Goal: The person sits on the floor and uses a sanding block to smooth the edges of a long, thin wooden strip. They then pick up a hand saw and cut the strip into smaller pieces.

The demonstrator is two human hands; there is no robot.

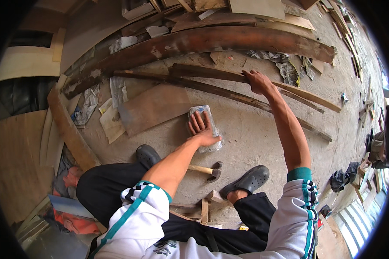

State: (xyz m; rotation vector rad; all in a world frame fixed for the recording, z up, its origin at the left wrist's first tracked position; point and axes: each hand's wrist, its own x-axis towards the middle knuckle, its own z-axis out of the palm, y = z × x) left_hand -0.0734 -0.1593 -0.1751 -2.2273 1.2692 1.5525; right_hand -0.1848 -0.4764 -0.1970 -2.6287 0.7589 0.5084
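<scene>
A: What sits nearest us?
B: A hammer [214, 172] between our dark clogs [248, 179], just short of the pale block [210, 148].
A: Edges, room?
B: Rough floor [246, 140] runs right of the block and on to the long wooden strip [207, 72].
A: The block's look?
B: Rectangular, mottled grey; our left hand [202, 131] lies on it, fingers spread.
A: Beyond?
B: Our right hand [258, 82] touches the strip; whether its fingers grip, we cannot tell. Farther, a thick reddish-brown beam [212, 39] crosses.
</scene>
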